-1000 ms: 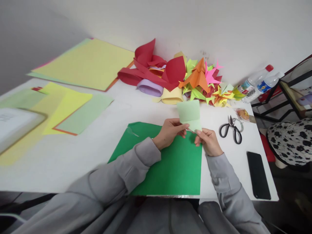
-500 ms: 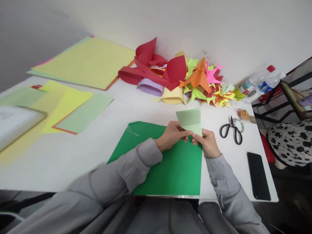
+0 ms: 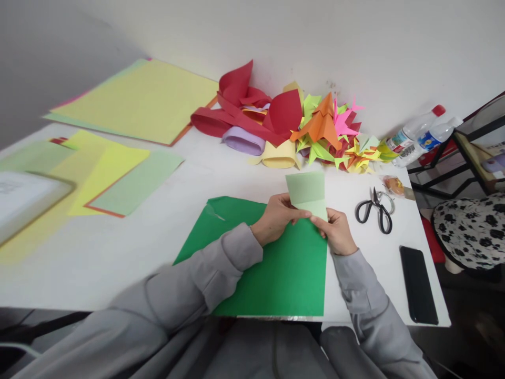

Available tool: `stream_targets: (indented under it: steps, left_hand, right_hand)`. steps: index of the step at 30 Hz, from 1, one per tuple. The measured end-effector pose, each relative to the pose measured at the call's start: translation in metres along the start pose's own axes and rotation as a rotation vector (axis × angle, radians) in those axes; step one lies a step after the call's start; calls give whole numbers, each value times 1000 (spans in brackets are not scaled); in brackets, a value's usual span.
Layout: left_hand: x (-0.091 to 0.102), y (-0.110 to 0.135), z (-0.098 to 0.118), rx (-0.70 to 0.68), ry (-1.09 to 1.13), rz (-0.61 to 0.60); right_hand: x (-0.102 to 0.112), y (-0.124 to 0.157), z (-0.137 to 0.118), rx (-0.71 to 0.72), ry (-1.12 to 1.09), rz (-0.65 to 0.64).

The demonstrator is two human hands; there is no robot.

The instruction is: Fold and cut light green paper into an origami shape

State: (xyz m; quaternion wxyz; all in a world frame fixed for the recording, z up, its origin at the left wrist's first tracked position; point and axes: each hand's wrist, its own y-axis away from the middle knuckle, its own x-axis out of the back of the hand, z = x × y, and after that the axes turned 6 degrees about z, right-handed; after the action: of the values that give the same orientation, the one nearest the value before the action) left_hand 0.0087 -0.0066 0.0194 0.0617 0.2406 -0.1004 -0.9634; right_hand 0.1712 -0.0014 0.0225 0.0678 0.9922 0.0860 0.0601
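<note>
Between my two hands is a small pale green sheet of paper [image 3: 306, 188] with a crease across it, its upper part angled up. My left hand [image 3: 276, 216] pinches its lower left edge, thumb stretched along the bottom. At the lower right corner, my right hand [image 3: 335, 229] grips the same sheet between thumb and fingers. The thumb tips nearly meet at the bottom edge. Beneath both hands lies a large dark green sheet [image 3: 272, 279] on the white table. Some fingertips are hidden behind the pale paper.
Black-handled scissors [image 3: 374, 210] and a black phone [image 3: 418, 284] lie to the right. Folded paper stars [image 3: 323, 126] and curled red paper [image 3: 240, 113] sit along the wall. Large yellow sheets [image 3: 142, 100] are at back left. Two plastic bottles [image 3: 414, 134] lean at back right.
The pale green paper's upper part has tipped up slightly. Both hands stay in nearly the same place, still gripping it.
</note>
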Motion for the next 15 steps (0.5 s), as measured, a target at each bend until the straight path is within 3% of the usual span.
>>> stream_targets:
  steps: [9, 15]
  left_hand:
    - [1, -1, 7, 48, 50, 50]
    - [5, -5, 10, 64, 75, 64]
  right_hand:
    - [1, -1, 1, 5, -47, 18]
    - [5, -3, 1, 23, -21, -66]
